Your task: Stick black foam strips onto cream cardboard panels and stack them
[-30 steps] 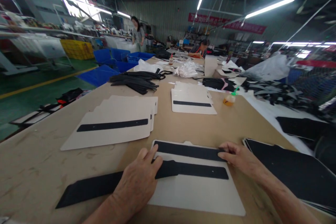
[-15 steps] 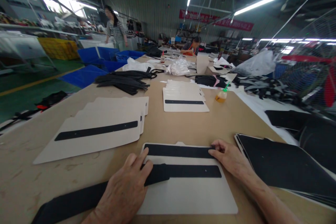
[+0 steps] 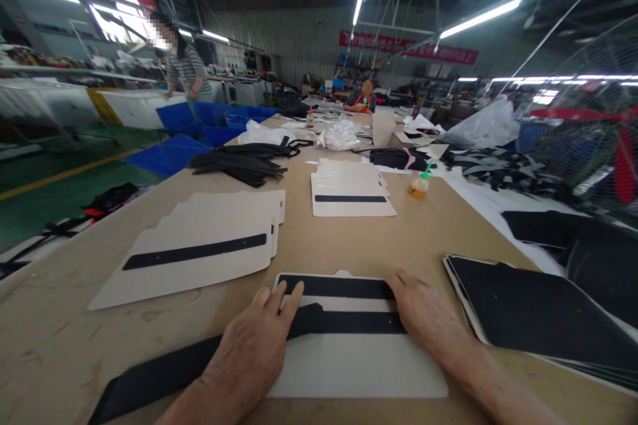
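past left hand [image 3: 249,352], right hand [image 3: 428,312], unreadable banner [image 3: 409,46]

The left hand [image 3: 249,352] and right hand [image 3: 428,315] rest on a card panel [image 3: 359,368] at the table's [image 3: 309,246] near edge. A stack of panels [image 3: 199,226] lies to its left, and a stack of sheets [image 3: 523,305] to its right. Farther along the table, another panel stack [image 3: 349,179] has a squeeze bottle [image 3: 419,187] just beside it on the right, and a pile of strips [image 3: 239,165] lies toward the left edge.
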Demonstrator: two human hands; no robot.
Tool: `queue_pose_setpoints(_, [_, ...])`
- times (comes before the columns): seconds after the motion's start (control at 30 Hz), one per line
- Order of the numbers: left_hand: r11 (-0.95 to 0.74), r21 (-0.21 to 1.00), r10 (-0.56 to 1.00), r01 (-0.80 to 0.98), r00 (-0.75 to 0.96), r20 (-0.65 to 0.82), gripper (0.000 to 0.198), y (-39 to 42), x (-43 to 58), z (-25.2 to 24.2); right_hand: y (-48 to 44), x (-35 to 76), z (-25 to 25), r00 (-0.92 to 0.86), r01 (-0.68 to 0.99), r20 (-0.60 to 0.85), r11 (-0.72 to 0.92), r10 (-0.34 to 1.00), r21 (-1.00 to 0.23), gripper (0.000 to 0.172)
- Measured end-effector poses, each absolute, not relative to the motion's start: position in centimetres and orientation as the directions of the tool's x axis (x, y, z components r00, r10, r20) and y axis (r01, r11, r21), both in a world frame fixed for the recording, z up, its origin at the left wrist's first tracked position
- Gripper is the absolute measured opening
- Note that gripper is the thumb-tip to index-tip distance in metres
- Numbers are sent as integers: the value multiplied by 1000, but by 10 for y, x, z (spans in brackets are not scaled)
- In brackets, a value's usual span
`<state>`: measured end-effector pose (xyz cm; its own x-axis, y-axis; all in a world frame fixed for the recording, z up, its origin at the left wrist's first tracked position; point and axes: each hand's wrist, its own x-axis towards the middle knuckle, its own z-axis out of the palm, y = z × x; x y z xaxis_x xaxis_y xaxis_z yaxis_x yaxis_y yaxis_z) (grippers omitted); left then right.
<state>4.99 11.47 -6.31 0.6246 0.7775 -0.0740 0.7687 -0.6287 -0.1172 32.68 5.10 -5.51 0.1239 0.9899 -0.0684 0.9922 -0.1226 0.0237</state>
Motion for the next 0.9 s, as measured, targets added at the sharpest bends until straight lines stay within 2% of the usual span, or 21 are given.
queue_pose_setpoints(0.1, [-632, -170, 775, 756, 620, -124, 73, 115, 64, -54, 48, 303, -46, 34, 981, -129, -8, 991, 195, 66])
queue_pose_setpoints(0.17, [-633, -197, 774, 749, 617, -143, 68, 114, 73, -50, 48, 292, -44, 10, 967, -158, 31, 987, 252, 75])
queue_pose_setpoints(0.23, [-631, -206, 775, 748, 616, -138, 64, 115, 79, -48, 49, 288, -46, -6, 963, -157, 47, 988, 264, 74])
queue_pose_setpoints(0.37, [-636, -175, 771, 751, 629, -99, 62, 118, 76, -50, 45, 297, -53, 16, 980, -107, 6, 994, 201, 66])
queue_pose_setpoints(0.53, [-631, -103, 775, 769, 628, -67, 62, 121, 54, -58, 24, 329, -57, 101, 983, -99, -84, 990, 163, 69])
queue_pose_setpoints(0.73, [-644, 17, 764, 765, 642, 64, 66, 120, 35, -64, 2, 370, -67, 118, 993, 28, -118, 993, 10, 59])
queue_pose_setpoints(0.9, [-619, 84, 785, 781, 611, 100, 68, 116, 30, -70, 2, 364, -102, 141, 955, 173, -88, 975, -284, 52])
